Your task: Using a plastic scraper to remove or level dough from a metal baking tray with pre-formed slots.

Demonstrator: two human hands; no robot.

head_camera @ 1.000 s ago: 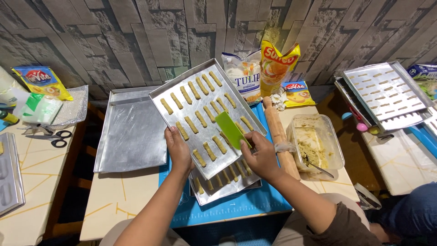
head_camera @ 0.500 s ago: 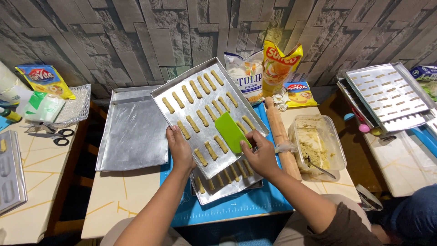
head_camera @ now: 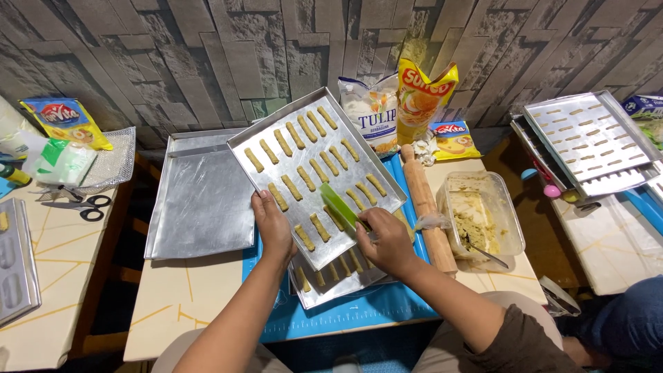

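Currently left hand (head_camera: 273,224) clamps the near edge of the upper baking tray (head_camera: 314,173), stacked tilted on another tray. Right hand (head_camera: 387,243) pinches a green scraper (head_camera: 340,206) between dough sticks (head_camera: 319,226). Best keep blade flat, tray steady, avoid nudging neighbours.

Silver tray (head_camera: 259,148), tan dough sticks (head_camera: 306,179), green scraper (head_camera: 338,205), blue mat (head_camera: 359,311).

I'm looking at a home baking corner: baking trays (head_camera: 200,200), rolling pin (head_camera: 428,207), flour bag (head_camera: 369,114) (stone-pattern wall behind).
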